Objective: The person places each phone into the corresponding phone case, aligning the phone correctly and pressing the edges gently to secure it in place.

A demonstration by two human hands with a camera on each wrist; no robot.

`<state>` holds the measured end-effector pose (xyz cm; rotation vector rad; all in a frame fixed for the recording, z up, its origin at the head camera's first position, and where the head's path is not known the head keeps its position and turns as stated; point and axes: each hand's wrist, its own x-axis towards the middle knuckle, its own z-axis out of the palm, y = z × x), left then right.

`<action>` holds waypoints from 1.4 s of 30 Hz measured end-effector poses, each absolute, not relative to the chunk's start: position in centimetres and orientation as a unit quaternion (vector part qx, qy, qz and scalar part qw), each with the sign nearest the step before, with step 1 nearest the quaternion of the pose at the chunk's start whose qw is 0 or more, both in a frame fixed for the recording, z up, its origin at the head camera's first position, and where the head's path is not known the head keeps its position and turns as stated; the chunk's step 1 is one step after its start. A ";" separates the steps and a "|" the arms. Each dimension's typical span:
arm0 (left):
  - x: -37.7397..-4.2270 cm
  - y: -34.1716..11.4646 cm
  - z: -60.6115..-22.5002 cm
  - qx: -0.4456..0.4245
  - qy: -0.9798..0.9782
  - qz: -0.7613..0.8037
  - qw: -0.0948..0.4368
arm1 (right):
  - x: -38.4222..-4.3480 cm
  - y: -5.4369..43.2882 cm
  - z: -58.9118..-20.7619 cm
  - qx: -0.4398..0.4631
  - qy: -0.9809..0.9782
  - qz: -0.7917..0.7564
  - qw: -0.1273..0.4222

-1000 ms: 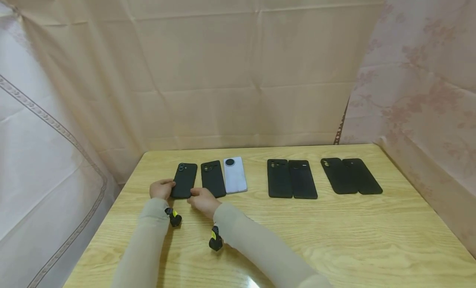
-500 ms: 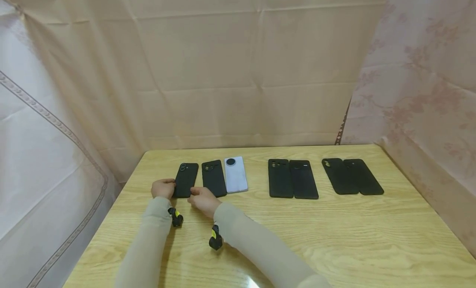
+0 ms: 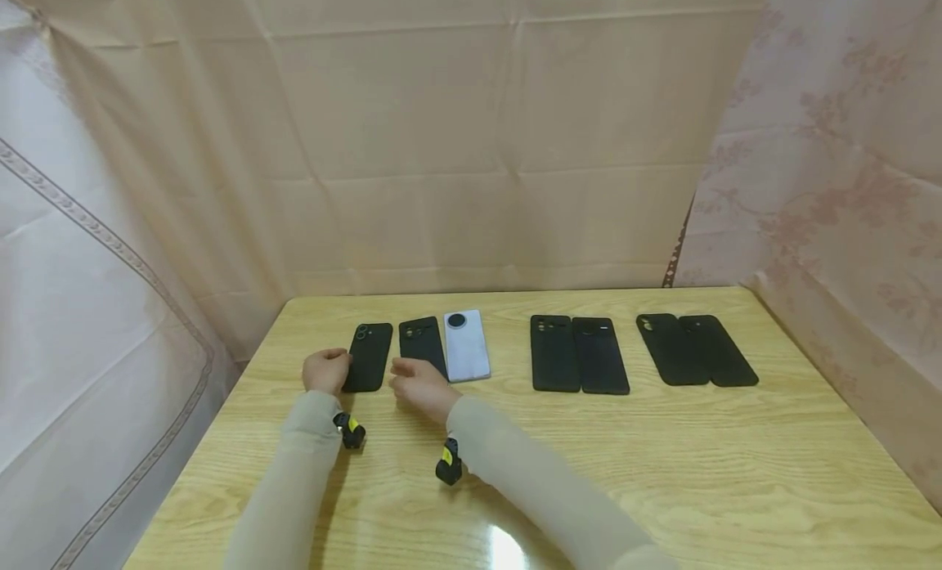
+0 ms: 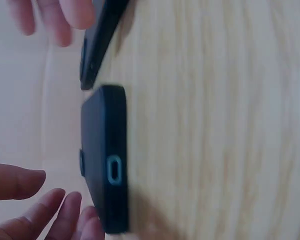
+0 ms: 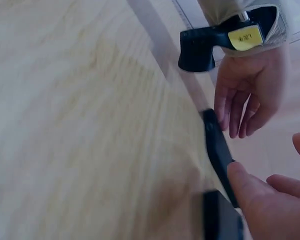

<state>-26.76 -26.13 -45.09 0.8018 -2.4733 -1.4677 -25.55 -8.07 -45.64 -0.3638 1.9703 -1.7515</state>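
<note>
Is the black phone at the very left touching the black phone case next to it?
Apart. The head view shows a narrow strip of bare wooden table between the leftmost black phone and the black phone case.

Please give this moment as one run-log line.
left grip: at left edge of leftmost black rectangular phone; right grip: holding nothing, right of it; pale rectangular phone: flat
</note>
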 end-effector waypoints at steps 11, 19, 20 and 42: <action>-26.7 -23.6 -44.1 0.179 -0.844 -0.497 0.089 | -27.7 -2.3 -44.4 -0.132 0.746 -0.639 0.137; -26.0 -21.4 -44.2 0.080 -0.905 -0.418 0.005 | -29.5 0.8 -44.8 -0.080 0.794 -0.597 0.084; -26.0 -21.2 -44.3 0.074 -0.910 -0.409 -0.003 | -29.8 1.1 -44.8 -0.074 0.797 -0.594 0.082; -27.2 -19.3 -44.7 0.069 -0.914 -0.398 -0.049 | -31.8 2.8 -46.3 -0.025 0.825 -0.548 0.135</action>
